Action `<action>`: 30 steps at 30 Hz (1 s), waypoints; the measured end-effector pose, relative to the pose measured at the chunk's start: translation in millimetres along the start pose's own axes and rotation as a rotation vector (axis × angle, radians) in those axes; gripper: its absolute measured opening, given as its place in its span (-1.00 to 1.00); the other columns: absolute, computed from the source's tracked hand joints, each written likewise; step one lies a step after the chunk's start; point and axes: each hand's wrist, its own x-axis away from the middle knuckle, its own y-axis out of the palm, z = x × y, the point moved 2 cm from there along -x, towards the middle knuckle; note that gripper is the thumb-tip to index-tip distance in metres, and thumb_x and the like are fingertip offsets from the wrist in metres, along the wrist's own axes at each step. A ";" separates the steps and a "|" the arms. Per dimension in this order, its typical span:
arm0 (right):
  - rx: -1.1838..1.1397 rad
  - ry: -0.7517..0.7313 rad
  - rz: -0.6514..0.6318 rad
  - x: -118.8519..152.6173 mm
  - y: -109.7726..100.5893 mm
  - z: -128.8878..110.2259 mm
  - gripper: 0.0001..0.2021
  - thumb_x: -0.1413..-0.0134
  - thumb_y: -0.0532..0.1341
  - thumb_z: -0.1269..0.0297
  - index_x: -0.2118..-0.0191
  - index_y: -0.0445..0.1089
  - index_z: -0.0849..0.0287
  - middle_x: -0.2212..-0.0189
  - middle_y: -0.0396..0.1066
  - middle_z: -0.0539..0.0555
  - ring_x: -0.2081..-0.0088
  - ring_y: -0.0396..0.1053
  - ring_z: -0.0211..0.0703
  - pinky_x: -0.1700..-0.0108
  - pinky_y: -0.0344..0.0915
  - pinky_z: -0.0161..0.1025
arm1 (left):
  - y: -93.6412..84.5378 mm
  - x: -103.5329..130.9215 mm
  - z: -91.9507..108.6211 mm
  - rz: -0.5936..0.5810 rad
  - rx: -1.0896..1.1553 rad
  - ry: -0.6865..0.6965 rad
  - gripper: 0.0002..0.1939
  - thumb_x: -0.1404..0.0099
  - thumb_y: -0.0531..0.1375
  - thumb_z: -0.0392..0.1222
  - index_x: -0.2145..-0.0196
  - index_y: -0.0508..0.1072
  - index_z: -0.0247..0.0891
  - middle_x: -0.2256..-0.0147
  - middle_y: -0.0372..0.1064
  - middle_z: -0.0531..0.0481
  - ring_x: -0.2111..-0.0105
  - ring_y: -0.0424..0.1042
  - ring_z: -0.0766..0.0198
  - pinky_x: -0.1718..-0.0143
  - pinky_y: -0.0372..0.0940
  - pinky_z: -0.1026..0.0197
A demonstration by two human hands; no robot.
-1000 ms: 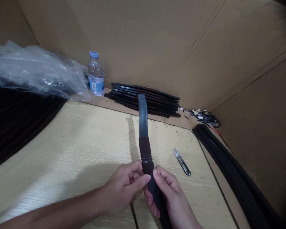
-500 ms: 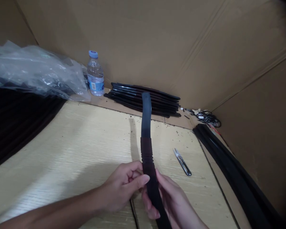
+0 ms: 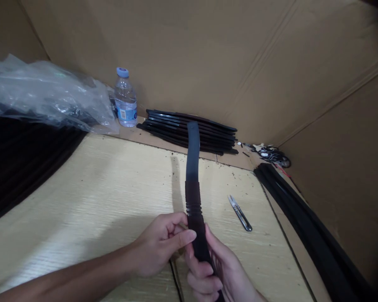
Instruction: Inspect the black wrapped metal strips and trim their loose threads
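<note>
A long dark strip (image 3: 193,167) points away from me above the pale tabletop, its far end flat and bluish-black, with a ribbed dark brown section nearer my hands. My left hand (image 3: 166,241) pinches the strip's left edge just below the ribs, thumb on top. My right hand (image 3: 219,264) is wrapped round the strip a little lower, its fingers curled over the front and its thumb along the right edge. The strip's near end runs out of view at the bottom. Small thread snips (image 3: 240,213) lie to the right.
A bundle of dark strips (image 3: 208,126) lies by the cardboard wall (image 3: 189,54). Beside it stand a water bottle (image 3: 126,102) and a clear plastic bag (image 3: 50,94). Dark material (image 3: 22,159) covers the left; long black strips (image 3: 299,218) and tangled scraps (image 3: 272,155) are at the right.
The fingers of my right hand have shifted and now curl further over the front of the strip, lower down. My left hand keeps its pinch, and the strip has hardly moved.
</note>
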 end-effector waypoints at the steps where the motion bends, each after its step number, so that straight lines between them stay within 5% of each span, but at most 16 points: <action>1: -0.022 0.020 0.010 -0.3 -1.5 0.6 -0.54 0.06 0.23 -0.13 0.41 0.38 0.28 0.75 0.05 -0.19 0.78 -0.20 -0.54 0.75 -0.21 -0.53 | 0.5 0.3 -0.5 0.008 -0.003 0.004 -0.72 -0.26 0.15 -0.05 0.29 0.39 -0.37 0.48 0.38 -0.03 0.52 0.30 0.39 0.50 0.13 0.35; 18: 0.009 0.052 -0.109 -7.4 -3.2 7.6 -0.37 -0.06 -0.09 -0.29 0.61 0.25 0.22 0.86 0.02 -0.16 0.85 -0.20 -0.50 0.83 -0.23 -0.52 | 3.5 0.2 -0.2 0.095 0.003 0.041 -0.74 -0.29 0.12 -0.05 0.31 0.38 -0.35 0.52 0.44 -0.05 0.55 0.40 0.33 0.52 0.20 0.35; 23: 0.024 0.040 -0.078 -5.5 -1.6 6.1 -0.44 -0.05 0.05 -0.21 0.60 0.30 0.24 0.85 0.00 -0.18 0.83 -0.22 -0.50 0.81 -0.22 -0.51 | 2.7 0.0 3.2 0.071 -0.030 0.056 -0.73 -0.27 0.14 -0.05 0.28 0.41 -0.36 0.50 0.40 -0.03 0.53 0.35 0.36 0.52 0.16 0.36; 30: 0.074 -0.133 -0.021 -0.3 4.1 0.5 -0.51 -0.02 0.19 -0.07 0.35 0.45 0.40 0.70 0.20 -0.08 0.74 -0.11 -0.49 0.71 -0.14 -0.48 | 5.0 2.1 5.2 0.042 0.006 0.048 -0.75 -0.27 0.15 -0.09 0.33 0.40 -0.40 0.60 0.23 0.09 0.60 0.19 0.47 0.59 0.05 0.42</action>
